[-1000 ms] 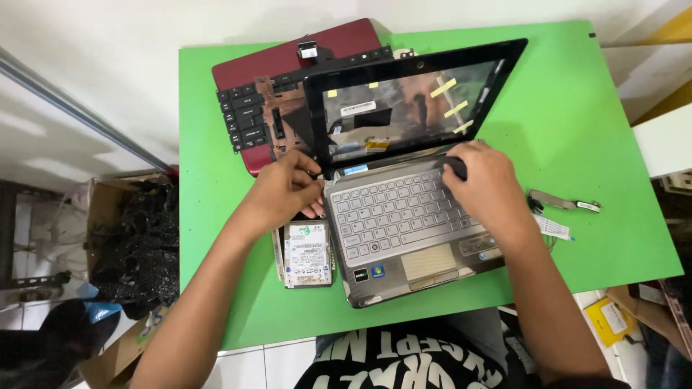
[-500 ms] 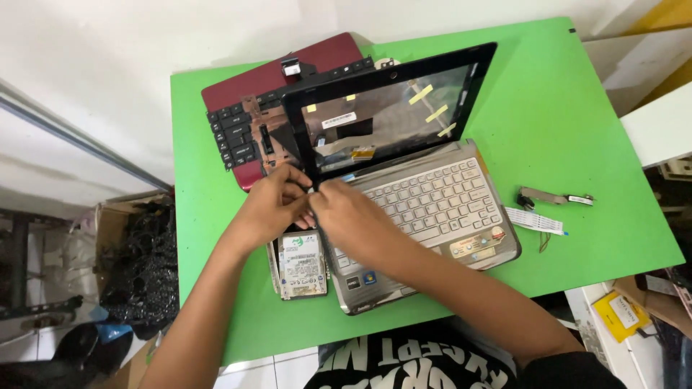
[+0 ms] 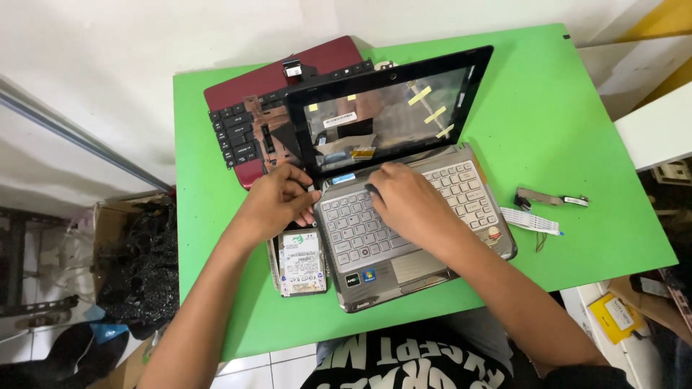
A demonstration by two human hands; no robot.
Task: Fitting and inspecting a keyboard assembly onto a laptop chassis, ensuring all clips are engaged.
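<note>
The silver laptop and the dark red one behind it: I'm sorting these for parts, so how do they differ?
The silver laptop has a full pale keyboard and a raised screen frame; the dark red laptop lies flat with black keys missing. Both hands, left hand and right hand, rest on the silver one; the red one sits untouched. Both lie on the green table.

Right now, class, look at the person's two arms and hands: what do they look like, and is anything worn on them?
Both arms are bare from hand to above the elbow: no sleeves, gloves, watch or rings show. The left hand and right hand each show five fingers with short nails. Nothing is strapped or wired to either arm. At the bottom edge, the person wears a black shirt with large white lettering.
</note>
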